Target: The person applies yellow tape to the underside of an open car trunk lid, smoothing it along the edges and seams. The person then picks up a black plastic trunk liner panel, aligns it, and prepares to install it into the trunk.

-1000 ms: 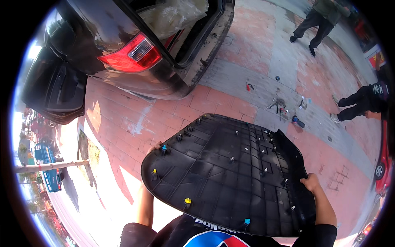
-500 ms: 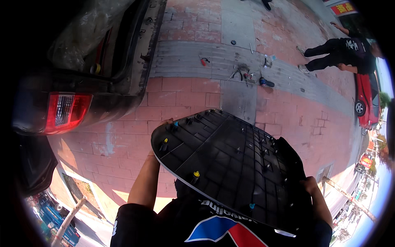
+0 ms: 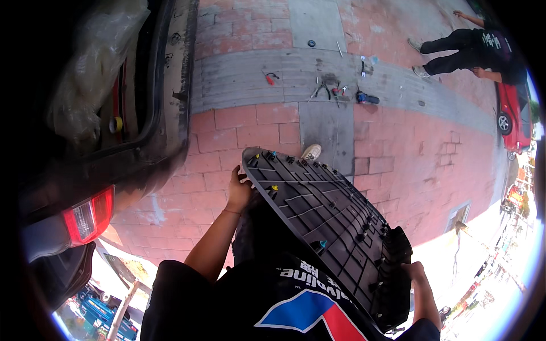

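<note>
A large black plastic car trim panel (image 3: 335,207) is tilted in front of my body, its ribbed back facing up. Yellow and blue clips stick out along its edges. My left hand (image 3: 240,190) is at the panel's far left edge, its fingers bent against the rim; part of the grip is hidden. My right hand (image 3: 415,273) grips the panel's right end, the fingers partly out of sight behind it.
At left stands a dark car with an open rear, a red-and-white tail light (image 3: 90,216) and plastic sheeting (image 3: 94,74). Pliers (image 3: 323,88), a red-handled tool (image 3: 269,78) and a blue power tool (image 3: 367,98) lie ahead. Another person (image 3: 483,54) stands at far right, near a red car (image 3: 512,108).
The panel has swung and tilted, its left end shifting right and its right end lower. My left hand has come out from behind it to the rim. A shoe now shows beyond the panel.
</note>
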